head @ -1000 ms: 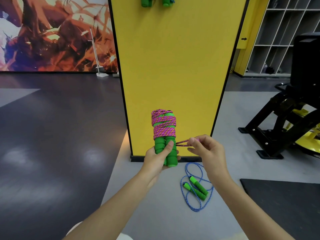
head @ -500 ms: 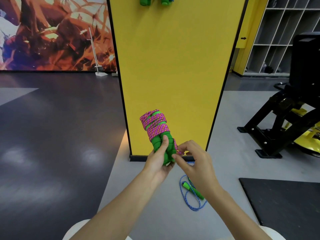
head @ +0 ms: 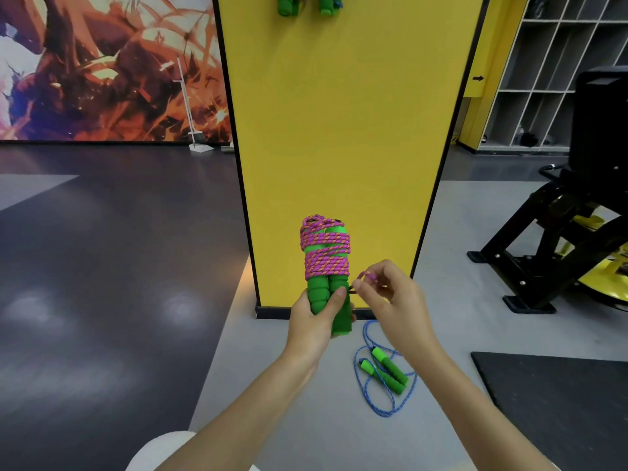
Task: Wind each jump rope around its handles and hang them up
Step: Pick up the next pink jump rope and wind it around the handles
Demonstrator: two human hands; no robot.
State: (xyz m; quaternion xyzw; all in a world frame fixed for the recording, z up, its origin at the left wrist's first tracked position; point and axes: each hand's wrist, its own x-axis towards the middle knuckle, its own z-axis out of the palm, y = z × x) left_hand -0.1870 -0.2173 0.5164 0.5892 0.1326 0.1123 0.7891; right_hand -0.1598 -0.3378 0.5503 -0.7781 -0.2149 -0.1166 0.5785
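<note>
So the left hand (head: pixel 314 321) has its grip closed round the bottom of the two green foam handles (head: pixel 319 294), holding them upright and side by side in front of the yellow pillar (head: pixel 339 130). The pink rope (head: pixel 326 263) is wound in a thick bundle round the upper half of the handles, with a messier loop or two over the tops. The right hand (head: pixel 390 300) sits just beside it, its grip pinched on the loose end (head: pixel 368 276) of that rope, which pokes up as a tiny loop between thumb and fingertips, just to the right of the handles. Down on the grey floor, under the right forearm, lies a blue jump rope (head: pixel 384 372), unwound, its cord in loose loops round its own two green handles. At the very top of the pillar you can see the bottoms of a couple of green-handled ropes (head: pixel 289 3) hanging there, cut off by the frame edge. Off to the right are a black exercise machine (head: pixel 560 249), a dark floor mat (head: pixel 560 402) and some cubby shelves (head: pixel 550 62); an orange mural (head: pixel 102 62) covers the far wall on the left.
</note>
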